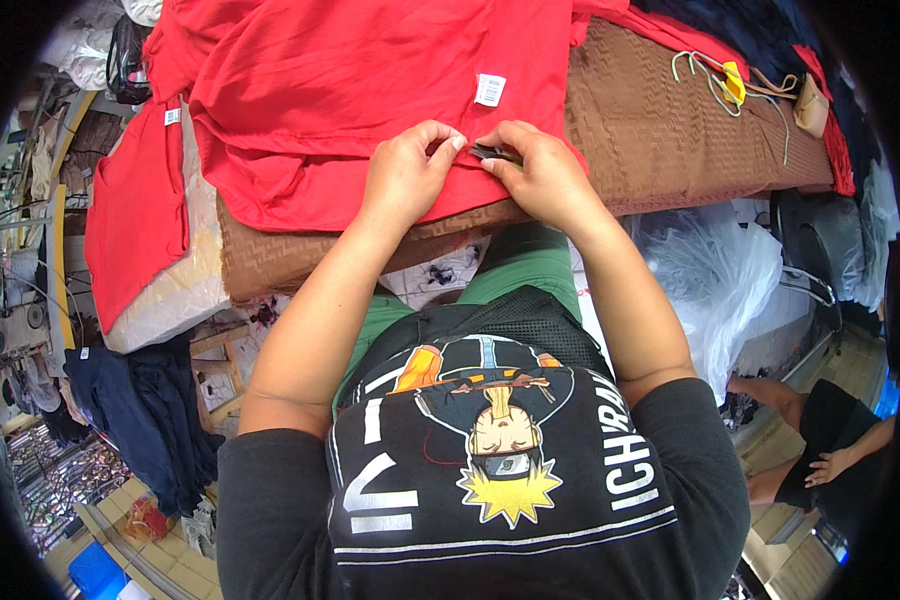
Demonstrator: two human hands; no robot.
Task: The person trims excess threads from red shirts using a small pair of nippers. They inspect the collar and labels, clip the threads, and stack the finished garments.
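Note:
A red garment point(350, 90) of soft cloth lies spread over the padded brown table in front of me, with a white label point(489, 90) on it. Near its close edge, my left hand point(408, 175) is closed in a pinch, thumb against forefinger, on the red cloth; any thread there is too small to make out. Just to the right, my right hand point(548, 172) is closed around small dark thread snips point(486, 152). Their tips point left toward the pinched spot. The palm hides most of the snips.
Brown patterned cloth point(660, 140) covers the table. At its far right lie pale cords with a yellow piece point(733, 84) and a tan pouch point(811, 108). Another red piece point(140, 215) hangs at left, above dark blue clothes point(150, 420). Clear plastic point(710, 270) bulges at right; another person point(835, 450) sits lower right.

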